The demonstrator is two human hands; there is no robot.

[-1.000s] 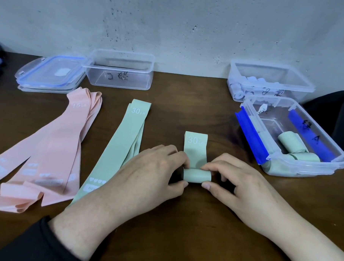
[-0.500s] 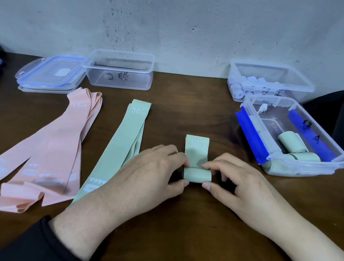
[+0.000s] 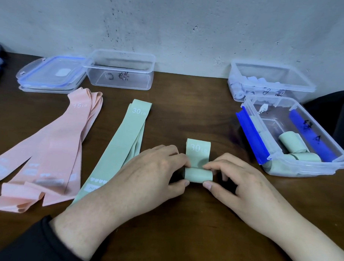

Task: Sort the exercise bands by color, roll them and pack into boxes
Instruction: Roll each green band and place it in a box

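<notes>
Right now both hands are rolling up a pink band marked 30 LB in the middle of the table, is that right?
Not quite. In the head view the band that the left hand and right hand are rolling is green, not pink. The pink bands lie flat to the left.

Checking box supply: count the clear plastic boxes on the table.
3: an empty box at the back left by the stacked lids, a back-right box holding white rolls, and a near-right box holding green rolls.

The left hand (image 3: 145,174) emerges from a black long sleeve (image 3: 24,240) ending at the wrist. The right hand (image 3: 241,182) and forearm (image 3: 304,244) are bare, unsleeved.
</notes>
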